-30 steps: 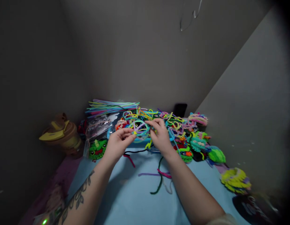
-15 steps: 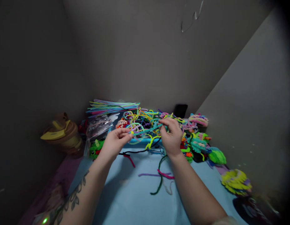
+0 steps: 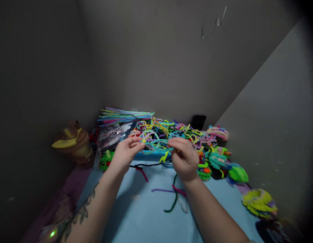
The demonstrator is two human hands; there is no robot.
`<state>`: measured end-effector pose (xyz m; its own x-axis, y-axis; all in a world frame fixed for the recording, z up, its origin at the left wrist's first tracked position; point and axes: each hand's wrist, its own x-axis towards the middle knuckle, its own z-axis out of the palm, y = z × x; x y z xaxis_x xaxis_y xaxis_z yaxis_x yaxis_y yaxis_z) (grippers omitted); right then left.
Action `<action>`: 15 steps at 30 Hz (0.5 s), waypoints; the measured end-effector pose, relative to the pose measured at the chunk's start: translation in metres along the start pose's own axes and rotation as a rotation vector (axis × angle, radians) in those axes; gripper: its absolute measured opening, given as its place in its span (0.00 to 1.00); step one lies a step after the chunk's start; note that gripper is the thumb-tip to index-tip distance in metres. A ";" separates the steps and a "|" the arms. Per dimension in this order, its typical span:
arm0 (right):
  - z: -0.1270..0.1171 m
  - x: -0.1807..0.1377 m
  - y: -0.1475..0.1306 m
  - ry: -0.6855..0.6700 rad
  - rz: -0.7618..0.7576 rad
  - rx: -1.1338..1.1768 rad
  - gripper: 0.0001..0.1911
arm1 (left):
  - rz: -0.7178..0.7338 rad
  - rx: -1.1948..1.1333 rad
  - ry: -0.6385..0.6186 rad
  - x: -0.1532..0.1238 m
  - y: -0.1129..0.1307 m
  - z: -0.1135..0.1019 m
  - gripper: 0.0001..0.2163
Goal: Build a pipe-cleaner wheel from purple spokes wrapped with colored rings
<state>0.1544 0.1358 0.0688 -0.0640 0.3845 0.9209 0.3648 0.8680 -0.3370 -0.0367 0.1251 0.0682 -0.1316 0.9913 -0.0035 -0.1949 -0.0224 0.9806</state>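
Holding a looped teal pipe cleaner piece (image 3: 156, 144) up between both hands, the person works over a light blue surface (image 3: 146, 216). The left hand (image 3: 124, 153) pinches its left end, where a spot of yellow shows, with thumb and fingers closed on it. The right hand (image 3: 184, 157) has its fingers narrowed on the right end, curled inward above the wrist. The piece hangs in the air just in front of a tangled pile of bent pipe cleaners (image 3: 171, 131), not resting on anything.

To my eye this is a shaping step, the loops being drawn out sideways between the two grips. Any further bending would, I judge, call for a firm pinch on one side while the other twists, since the wire is thin and springy.

Compared with a second ago, the piece looked like a rounder ring with spokes; now it is flatter and stretched. The right hand has dropped lower and turned its knuckles toward the camera. Loose strands (image 3: 175, 197) lie on the surface below, finished fuzzy shapes (image 3: 217, 160) to the right.
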 end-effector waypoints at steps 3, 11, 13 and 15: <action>0.004 -0.002 0.002 -0.017 0.027 0.001 0.18 | -0.007 0.002 -0.015 0.000 0.000 -0.001 0.15; -0.002 0.001 0.003 -0.072 0.072 -0.021 0.17 | 0.019 -0.003 -0.013 0.002 0.000 -0.003 0.16; -0.003 0.004 0.002 -0.160 0.080 0.002 0.17 | 0.014 -0.014 -0.025 0.001 0.000 -0.002 0.15; -0.001 0.005 0.000 -0.270 0.090 0.048 0.18 | 0.001 -0.023 -0.053 0.000 0.000 0.000 0.14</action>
<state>0.1545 0.1374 0.0738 -0.2808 0.5251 0.8034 0.3360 0.8379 -0.4302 -0.0371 0.1246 0.0682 -0.0800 0.9968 0.0083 -0.2174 -0.0256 0.9757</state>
